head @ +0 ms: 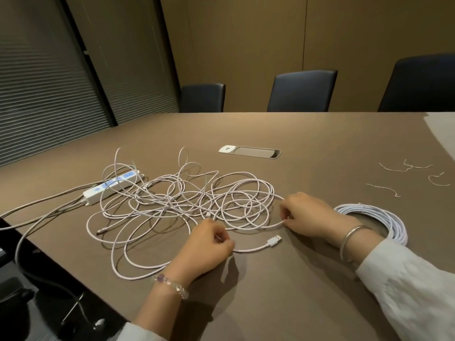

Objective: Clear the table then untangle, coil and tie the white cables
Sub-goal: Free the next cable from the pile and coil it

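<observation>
A loose tangle of white cables [187, 203] sprawls over the brown table [307, 279] in front of me. My left hand [204, 249] pinches one strand near its end, and the white USB plug [274, 240] lies on the table just to its right. My right hand [305, 215] grips a strand at the tangle's right edge. Behind my right wrist lies a coiled white cable [384, 217], flat on the table. Several short white twist ties [416, 178] are scattered at the far right.
A white power strip [110, 187] with grey leads running off the left edge lies under the tangle's left side. A cable hatch [250, 152] is set in the tabletop beyond. Three dark chairs [301, 91] stand along the far edge. Pale paper [443, 131] shows at the right.
</observation>
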`<state>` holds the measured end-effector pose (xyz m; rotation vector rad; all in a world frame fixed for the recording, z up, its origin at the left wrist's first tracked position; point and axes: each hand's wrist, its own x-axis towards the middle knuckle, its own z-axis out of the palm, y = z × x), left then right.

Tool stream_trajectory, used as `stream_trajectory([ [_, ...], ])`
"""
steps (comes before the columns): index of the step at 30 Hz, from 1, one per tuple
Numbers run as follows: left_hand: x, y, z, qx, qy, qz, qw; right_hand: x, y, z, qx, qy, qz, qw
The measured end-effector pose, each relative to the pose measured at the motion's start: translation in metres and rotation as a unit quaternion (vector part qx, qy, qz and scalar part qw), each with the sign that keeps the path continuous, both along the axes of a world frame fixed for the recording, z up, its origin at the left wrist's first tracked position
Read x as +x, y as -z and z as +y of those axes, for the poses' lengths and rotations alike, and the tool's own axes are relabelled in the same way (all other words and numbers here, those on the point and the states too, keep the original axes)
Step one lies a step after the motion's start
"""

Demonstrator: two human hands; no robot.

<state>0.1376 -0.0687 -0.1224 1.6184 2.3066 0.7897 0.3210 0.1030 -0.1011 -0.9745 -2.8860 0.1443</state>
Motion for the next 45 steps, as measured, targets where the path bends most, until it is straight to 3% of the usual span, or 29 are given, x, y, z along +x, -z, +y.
stream_trajectory([
  [5,0.006,0.007,0.016,-0.039,-0.17,0.097,0.98,0.003,-0.005,0.004,-0.024,0.037,-0.009,0.999],
  [9,0.0,0.006,0.026,-0.05,-0.194,0.075,0.977,0.001,-0.004,0.002,-0.016,0.038,0.015,0.999],
  [11,-0.006,0.001,0.03,0.028,-0.204,0.024,0.978,-0.002,-0.004,0.0,-0.013,0.034,0.045,0.998],
  [14,-0.007,-0.018,0.032,0.181,-0.145,-0.13,0.964,-0.009,-0.005,-0.003,-0.022,0.03,0.121,0.992],
  [16,-0.007,-0.035,0.032,0.23,-0.064,-0.156,0.959,-0.014,-0.006,-0.003,-0.051,0.021,0.201,0.978],
  [20,0.001,-0.062,0.036,0.265,0.028,-0.191,0.945,-0.019,-0.014,-0.008,-0.116,0.016,0.361,0.925],
  [23,0.012,-0.071,0.043,0.242,0.048,-0.278,0.928,-0.017,-0.02,-0.012,-0.143,-0.007,0.411,0.9],
  [26,0.023,-0.069,0.049,0.205,0.045,-0.307,0.928,-0.018,-0.021,-0.012,-0.092,-0.041,0.334,0.937],
  [30,0.016,-0.06,0.052,0.182,-0.005,-0.128,0.975,-0.033,-0.016,-0.006,-0.065,-0.011,0.223,0.973],
  [32,0.01,-0.058,0.051,0.161,-0.028,-0.116,0.98,-0.04,-0.012,-0.006,-0.08,0.003,0.233,0.969],
  [34,0.006,-0.058,0.052,0.141,-0.051,-0.179,0.972,-0.047,-0.008,-0.003,-0.09,0.013,0.255,0.963],
  [38,0.004,-0.058,0.051,0.141,-0.054,-0.389,0.909,-0.056,-0.003,0.002,-0.093,0.019,0.244,0.965],
  [42,-0.001,-0.059,0.05,0.17,-0.059,-0.441,0.88,-0.059,0.003,0.002,-0.122,0.012,0.214,0.969],
  [45,-0.007,-0.062,0.053,0.177,-0.054,-0.47,0.863,-0.06,0.001,-0.001,-0.147,-0.035,0.142,0.978],
])
